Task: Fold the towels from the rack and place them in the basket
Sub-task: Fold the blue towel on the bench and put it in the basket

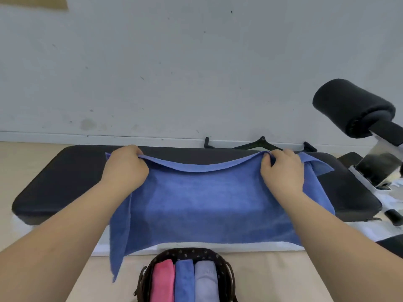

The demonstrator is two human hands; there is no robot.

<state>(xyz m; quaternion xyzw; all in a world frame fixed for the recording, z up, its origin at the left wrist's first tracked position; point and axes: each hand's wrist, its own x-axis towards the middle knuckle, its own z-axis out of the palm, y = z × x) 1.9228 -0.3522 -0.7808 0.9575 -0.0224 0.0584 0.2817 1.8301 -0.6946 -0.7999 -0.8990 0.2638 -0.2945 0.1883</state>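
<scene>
Beyond 3 folded towels (184, 280), left hand (125, 168) and right hand (282, 168) pinch 1 blue towel (207, 203).

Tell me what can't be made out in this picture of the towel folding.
Rack: nowhere in the head view, beyond its edges.
Basket: near part cut off by the bottom edge, head view; how long its folded towels are is unknown.
Left hand's grip on the blue towel: fingertips hidden behind the hand itself, head view.
</scene>
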